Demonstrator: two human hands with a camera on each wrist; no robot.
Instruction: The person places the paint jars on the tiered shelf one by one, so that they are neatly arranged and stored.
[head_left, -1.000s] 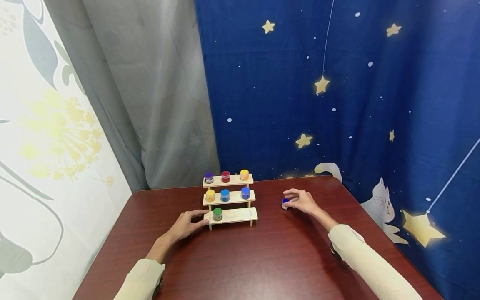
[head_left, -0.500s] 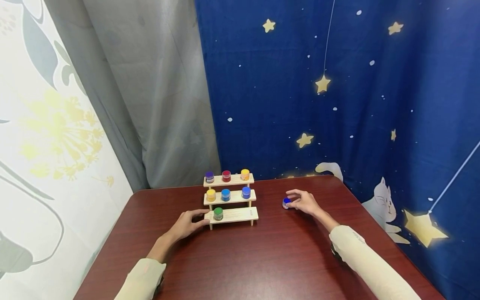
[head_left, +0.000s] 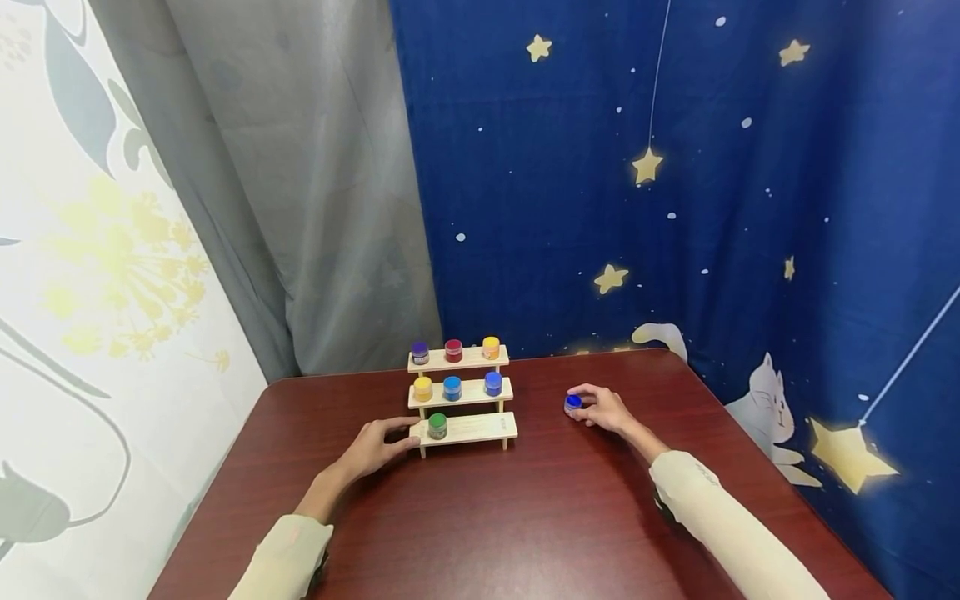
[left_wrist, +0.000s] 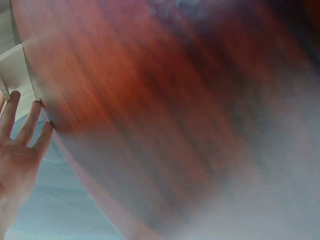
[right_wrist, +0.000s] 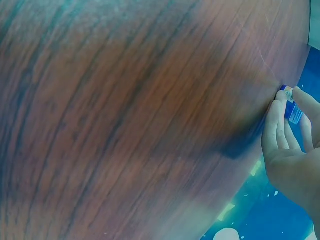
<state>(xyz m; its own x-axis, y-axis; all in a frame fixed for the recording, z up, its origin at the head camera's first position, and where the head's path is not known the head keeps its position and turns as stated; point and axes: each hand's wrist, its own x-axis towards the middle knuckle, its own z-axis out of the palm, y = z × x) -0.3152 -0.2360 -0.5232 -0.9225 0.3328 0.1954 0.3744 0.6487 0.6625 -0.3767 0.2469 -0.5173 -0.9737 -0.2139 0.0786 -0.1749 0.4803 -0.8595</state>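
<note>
In the head view, my left hand [head_left: 372,447] grips the left end of the lowest step of a three-tier wooden rack [head_left: 480,427], thumb in front and fingers behind. The left wrist view shows fingers [left_wrist: 26,127] against the pale wood. On the table right of the rack, my right hand [head_left: 606,409] pinches a small blue paint jar [head_left: 573,402] between thumb and fingers. That jar [right_wrist: 293,114] also shows in the right wrist view, partly hidden by the fingers. A green paint jar [head_left: 437,426] stands on the lowest step, near my left hand.
Yellow [head_left: 423,388], blue [head_left: 452,387] and violet-blue [head_left: 492,383] jars stand on the middle step. Purple [head_left: 420,353], red [head_left: 453,350] and orange-yellow [head_left: 491,347] jars line the top one. Curtains [head_left: 525,208] hang behind the reddish-brown table [head_left: 465,525].
My right hand has shifted slightly around the blue jar, leaving more of its lid visible. The left hand keeps its place on the rack. The head view has moved a little.
</note>
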